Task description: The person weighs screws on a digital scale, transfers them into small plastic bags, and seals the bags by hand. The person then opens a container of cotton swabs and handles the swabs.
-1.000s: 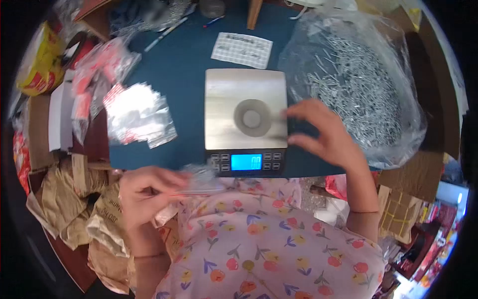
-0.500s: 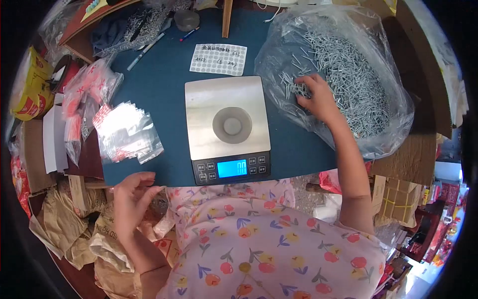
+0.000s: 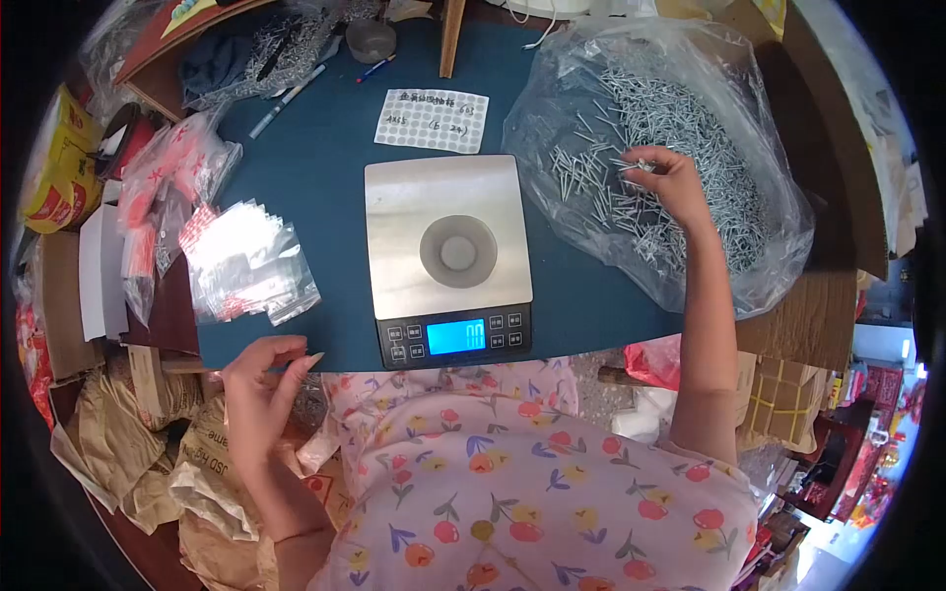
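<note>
My right hand (image 3: 675, 185) is over a large clear plastic bag (image 3: 552, 98) that lies spread open with a big heap of silver screws (image 3: 714, 187). Its thumb and fingers pinch a few screws at the heap's left side. Loose screws (image 3: 581, 172) lie scattered left of that hand. At the table's front edge, my left hand (image 3: 264, 389) has its thumb and forefinger apart, with nothing in between. A digital scale (image 3: 382, 236) stands between the hands, its blue display lit, with a small grey cup (image 3: 457, 251) on its plate.
Small clear zip bags (image 3: 256, 261) lie in a stack left of the scale. Behind the scale is a sheet of round stickers (image 3: 431, 120) with handwriting. A marker (image 3: 286, 102), a blue pen (image 3: 375, 68) and another grey bowl (image 3: 371, 41) are at the back left.
My right hand has moved right over the heap, and more screws now lie spread on the bag's left part. My left hand has barely moved.
</note>
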{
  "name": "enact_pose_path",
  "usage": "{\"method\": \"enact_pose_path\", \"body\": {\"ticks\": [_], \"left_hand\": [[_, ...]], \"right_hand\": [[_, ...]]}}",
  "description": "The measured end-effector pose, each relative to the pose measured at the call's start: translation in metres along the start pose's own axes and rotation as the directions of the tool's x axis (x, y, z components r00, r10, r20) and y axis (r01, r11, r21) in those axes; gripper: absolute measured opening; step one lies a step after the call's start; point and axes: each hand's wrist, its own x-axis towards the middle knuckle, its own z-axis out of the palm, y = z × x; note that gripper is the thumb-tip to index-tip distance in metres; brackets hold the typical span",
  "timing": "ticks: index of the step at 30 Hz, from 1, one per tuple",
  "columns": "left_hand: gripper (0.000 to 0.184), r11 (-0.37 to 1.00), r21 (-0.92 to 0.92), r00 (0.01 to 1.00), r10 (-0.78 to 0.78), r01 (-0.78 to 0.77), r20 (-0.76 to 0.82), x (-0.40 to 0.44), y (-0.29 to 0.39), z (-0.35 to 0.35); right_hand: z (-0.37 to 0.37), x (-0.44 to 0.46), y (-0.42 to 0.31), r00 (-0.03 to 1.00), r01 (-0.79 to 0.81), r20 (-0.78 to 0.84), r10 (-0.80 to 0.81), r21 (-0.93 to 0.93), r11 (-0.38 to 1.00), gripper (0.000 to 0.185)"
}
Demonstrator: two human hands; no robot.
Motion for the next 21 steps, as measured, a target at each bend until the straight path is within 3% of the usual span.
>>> {"method": "enact_pose_path", "body": {"ticks": [2, 5, 10, 14, 17, 21], "left_hand": [[0.019, 0.997, -0.057, 0.999, -0.051, 0.051, -0.007, 0.000, 0.000, 0.002], [0.019, 0.999, -0.021, 1.000, -0.025, 0.025, 0.002, 0.001, -0.004, 0.003], [0.020, 0.999, -0.030, 1.000, -0.030, 0.030, -0.007, 0.001, -0.003, 0.007], [0.020, 0.999, 0.032, 1.000, 0.005, -0.005, 0.010, 0.002, 0.008, 0.007], [0.018, 0.999, 0.029, 1.000, -0.016, 0.016, 0.003, 0.002, 0.005, 0.010], [0.019, 0.999, 0.024, 0.999, 0.044, -0.044, 0.014, 0.002, 0.007, 0.011]], "right_hand": [[0.000, -0.001, 0.000, 0.996, 0.077, -0.038, -0.079, -0.038, 0.996, 0.022], [-0.006, -0.001, -0.014, 0.998, -0.066, 0.023, 0.066, 0.013, 0.998, 0.021], [-0.010, 0.005, -0.024, 0.999, 0.000, 0.053, -0.004, 0.087, 0.996, 0.022], [0.001, 0.001, -0.072, 0.985, 0.039, 0.161, -0.065, 0.159, 0.986, 0.022], [0.021, -0.006, -0.117, 0.932, 0.093, 0.325, -0.161, 0.216, 0.972, 0.020], [0.064, -0.005, -0.151, 0.718, 0.303, 0.552, -0.423, 0.298, 0.905, 0.022]]}}
